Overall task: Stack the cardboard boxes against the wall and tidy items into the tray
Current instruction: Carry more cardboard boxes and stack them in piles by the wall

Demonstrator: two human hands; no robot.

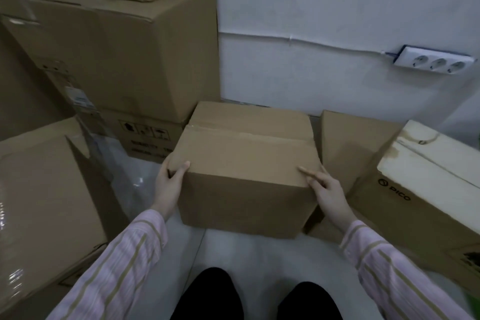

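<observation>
Dim, soft focus; wide-angle bending at edges.

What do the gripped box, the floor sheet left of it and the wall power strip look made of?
Taped box: matte brown cardboard, creased edges, brown tape along the top seam. Floor sheet: probably thin clear plastic film, crinkled with bright glints. Power strip: smooth white plastic, apparently.
</observation>
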